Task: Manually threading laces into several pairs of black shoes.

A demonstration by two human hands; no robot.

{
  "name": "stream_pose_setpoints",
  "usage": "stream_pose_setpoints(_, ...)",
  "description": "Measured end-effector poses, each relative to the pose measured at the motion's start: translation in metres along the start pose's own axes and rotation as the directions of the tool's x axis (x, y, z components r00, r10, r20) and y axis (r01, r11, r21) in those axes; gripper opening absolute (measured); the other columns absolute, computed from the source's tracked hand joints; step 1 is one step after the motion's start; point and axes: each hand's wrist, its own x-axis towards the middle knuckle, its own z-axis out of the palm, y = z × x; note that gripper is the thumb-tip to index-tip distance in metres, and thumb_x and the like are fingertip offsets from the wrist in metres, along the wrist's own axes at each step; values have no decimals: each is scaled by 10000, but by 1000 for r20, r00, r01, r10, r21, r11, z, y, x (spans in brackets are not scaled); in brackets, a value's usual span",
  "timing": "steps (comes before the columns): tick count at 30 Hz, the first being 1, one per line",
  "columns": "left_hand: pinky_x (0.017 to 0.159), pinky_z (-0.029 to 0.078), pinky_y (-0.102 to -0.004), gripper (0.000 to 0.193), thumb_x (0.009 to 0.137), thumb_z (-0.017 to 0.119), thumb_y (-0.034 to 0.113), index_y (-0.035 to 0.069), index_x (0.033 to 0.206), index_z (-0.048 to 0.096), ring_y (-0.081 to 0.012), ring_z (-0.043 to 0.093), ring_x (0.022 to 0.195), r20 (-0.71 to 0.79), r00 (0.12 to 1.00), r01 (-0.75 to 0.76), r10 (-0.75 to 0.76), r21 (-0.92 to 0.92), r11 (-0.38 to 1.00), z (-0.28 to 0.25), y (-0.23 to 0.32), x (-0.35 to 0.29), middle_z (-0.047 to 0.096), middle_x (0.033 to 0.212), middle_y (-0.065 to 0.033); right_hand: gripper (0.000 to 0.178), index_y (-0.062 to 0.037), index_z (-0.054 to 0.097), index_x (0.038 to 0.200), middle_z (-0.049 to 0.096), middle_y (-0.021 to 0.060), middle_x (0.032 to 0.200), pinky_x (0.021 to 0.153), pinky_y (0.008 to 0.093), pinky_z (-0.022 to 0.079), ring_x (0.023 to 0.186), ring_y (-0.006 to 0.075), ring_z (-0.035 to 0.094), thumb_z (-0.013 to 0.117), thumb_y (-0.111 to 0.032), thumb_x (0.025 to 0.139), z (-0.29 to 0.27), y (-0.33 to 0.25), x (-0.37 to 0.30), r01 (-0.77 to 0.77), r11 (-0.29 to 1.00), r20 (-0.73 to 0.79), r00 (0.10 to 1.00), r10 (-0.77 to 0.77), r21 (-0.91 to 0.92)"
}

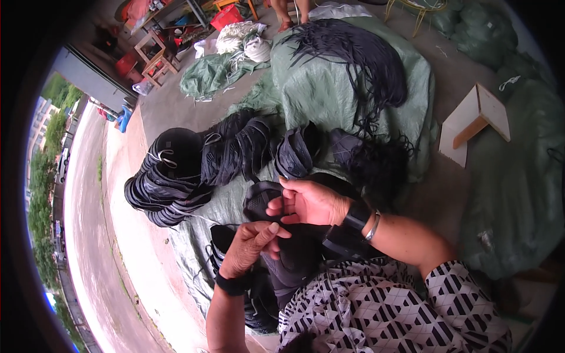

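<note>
My left hand (250, 246) is closed, thumb and forefinger pinched together; whatever sits between them is too small to make out. Just above it, to the right, my right hand (309, 203) has its palm showing and its fingers curled in, the thumb raised apart; any thin thing in them is hidden. A black shoe upper (256, 203) with a mesh patch lies right behind the right fingers. Dark fabric (297, 256) covers my lap beneath both hands. Another black upper with a lace (222, 238) lies beside the left hand.
Nested black shoe uppers (168, 182) are stacked at left, with more uppers (294, 152) ahead. Long black laces (376, 65) drape over a green sack (312, 88). Green sacks (512, 206) and a white board piece (491, 115) stand right. Behind are a wooden chair (154, 57) and another person's legs (288, 12).
</note>
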Motion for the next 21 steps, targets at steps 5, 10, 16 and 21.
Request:
stream_pose_setpoints(5,437,448,-222,191,888,516,91,-3,845,677,-101,564,475,-388,910,84,147,519,850,-102,-33,-39,598,618,-53,328,-130,521,688,536,15,620,579,312,444,699,209,618,585,-367,905,-68,-60,-54,261,961,-222,935,-275,-92)
stream_pose_setpoints(10,402,435,-282,394,909,506,280,-16,683,637,-149,550,404,-862,482,490,154,411,769,-227,-102,-108,568,507,-89,343,-167,446,617,488,-16,606,601,302,386,659,139,522,621,-317,872,-228,-167,-245,691,722,-560,587,-584,-29)
stream_pose_setpoints(16,586,456,-304,307,925,516,210,-13,754,641,-165,579,652,-370,745,245,556,926,288,-143,-108,-77,587,637,-74,226,-177,505,751,512,-40,704,708,319,408,634,129,490,609,-324,887,-170,-137,-202,612,753,-560,545,-624,-242)
stream_pose_setpoints(21,666,475,-333,384,696,792,265,69,999,662,-246,545,754,-259,741,-167,620,823,543,0,-33,-30,522,884,-82,162,-55,620,928,573,3,763,545,231,419,577,72,497,576,-210,908,-94,-87,-124,326,684,-262,750,-607,-653)
